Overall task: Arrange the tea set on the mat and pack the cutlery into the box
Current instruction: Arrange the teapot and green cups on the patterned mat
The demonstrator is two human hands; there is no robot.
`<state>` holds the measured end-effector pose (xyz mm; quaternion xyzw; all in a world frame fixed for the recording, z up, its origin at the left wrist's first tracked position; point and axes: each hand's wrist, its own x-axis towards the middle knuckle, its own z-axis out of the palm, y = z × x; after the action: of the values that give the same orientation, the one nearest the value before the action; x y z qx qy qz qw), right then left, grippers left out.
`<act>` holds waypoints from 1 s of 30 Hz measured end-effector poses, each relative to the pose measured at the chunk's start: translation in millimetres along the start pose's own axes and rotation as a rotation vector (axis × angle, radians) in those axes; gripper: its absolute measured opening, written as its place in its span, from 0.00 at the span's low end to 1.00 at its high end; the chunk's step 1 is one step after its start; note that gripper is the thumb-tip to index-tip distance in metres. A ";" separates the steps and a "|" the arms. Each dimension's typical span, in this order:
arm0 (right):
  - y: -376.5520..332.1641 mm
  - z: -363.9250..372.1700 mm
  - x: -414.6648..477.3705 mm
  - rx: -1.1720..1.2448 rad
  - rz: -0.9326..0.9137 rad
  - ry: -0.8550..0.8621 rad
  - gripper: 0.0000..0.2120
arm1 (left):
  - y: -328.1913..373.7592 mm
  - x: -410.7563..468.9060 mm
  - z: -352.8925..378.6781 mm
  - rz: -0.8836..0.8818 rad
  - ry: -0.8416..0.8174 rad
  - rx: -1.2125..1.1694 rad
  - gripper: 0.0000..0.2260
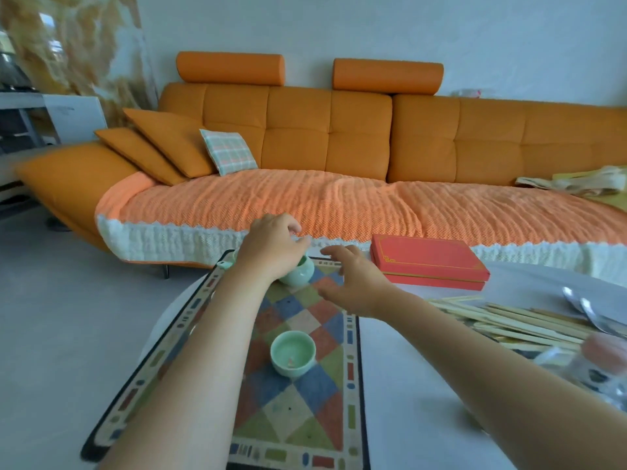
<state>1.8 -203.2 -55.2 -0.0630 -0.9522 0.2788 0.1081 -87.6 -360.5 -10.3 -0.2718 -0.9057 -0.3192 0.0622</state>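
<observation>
A checkered mat [305, 418] lies on the white table. A pale green teacup [292, 353] stands upright near the mat's middle. At the mat's far end my left hand [271, 249] grips the top of a pale green teapot [298, 273]; its spout [224, 265] shows to the left of my wrist. My right hand [353, 279] hovers just right of the teapot with its fingers spread, holding nothing. A closed red box [427, 261] lies at the table's far right. Wooden chopsticks [502, 322] and metal spoons [590, 310] lie in a pile on the right.
An orange sofa [339, 137] with a knitted cover stands right behind the table. Something blurred in clear plastic [597, 361] lies at the right edge near the cutlery. Grey floor shows to the left of the round table's edge [159, 320].
</observation>
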 end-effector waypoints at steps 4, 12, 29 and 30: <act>19.4 -43.5 -54.0 -0.087 -0.026 0.077 0.17 | 65.3 -33.5 27.7 0.146 -0.112 -0.111 0.08; 78.5 -137.5 -168.2 -0.117 0.074 0.219 0.10 | 179.4 -99.7 106.9 0.343 -0.197 -0.264 0.08; 258.7 -220.9 -285.9 -0.350 0.621 0.172 0.34 | 375.3 -115.0 244.6 0.756 -0.327 0.419 0.20; 262.5 -219.0 -283.8 -0.361 0.614 0.171 0.34 | 377.6 -114.9 249.6 0.754 -0.334 0.436 0.21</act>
<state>345.2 78.5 -66.7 -0.3872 -0.9102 0.1194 0.0855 225.5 -14.8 -34.5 -0.6101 -0.7874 -0.0285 0.0828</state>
